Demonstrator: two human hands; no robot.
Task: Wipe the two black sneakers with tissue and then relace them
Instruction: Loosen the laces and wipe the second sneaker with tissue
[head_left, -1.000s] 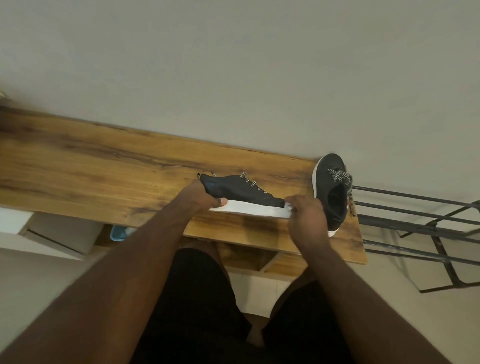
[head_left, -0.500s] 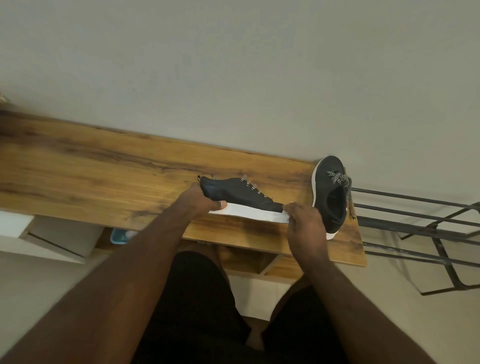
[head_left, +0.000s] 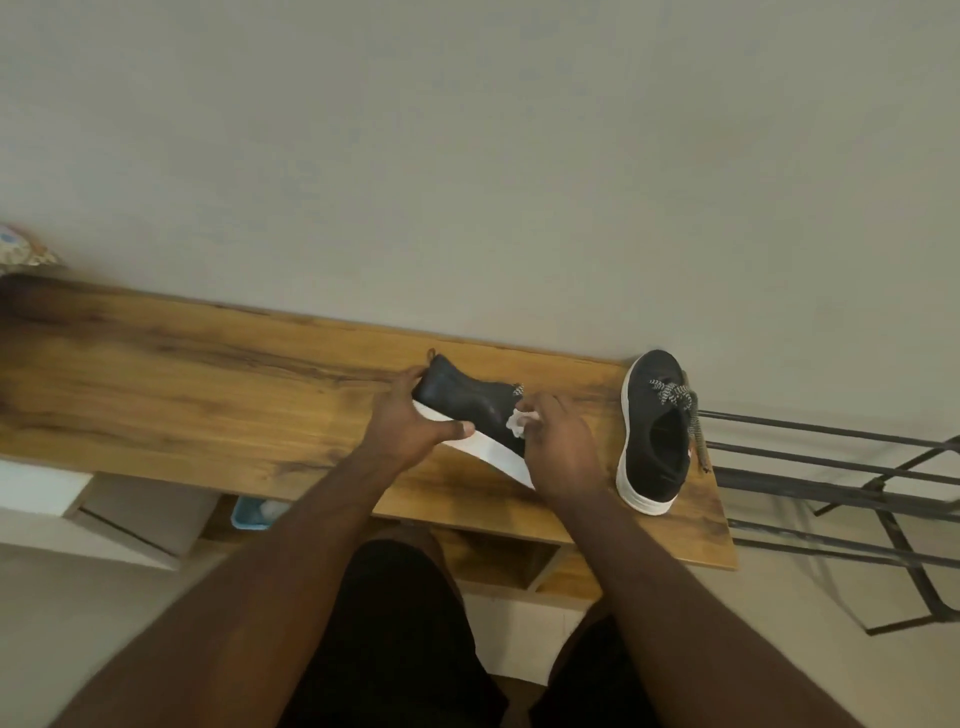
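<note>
Two black sneakers are on the wooden table (head_left: 208, 395), which runs off the left edge. One sneaker (head_left: 653, 441) stands at the right end, laces draped over its side. The other, the held sneaker (head_left: 467, 408), is tilted on its side mid-table, its toe hidden behind the right hand (head_left: 563, 447). The left hand (head_left: 410, 421) grips its heel, thumb on the white sole. The right hand's fingers curl round a white tissue (head_left: 518, 422), pressed to the upper; most of the tissue is covered.
</note>
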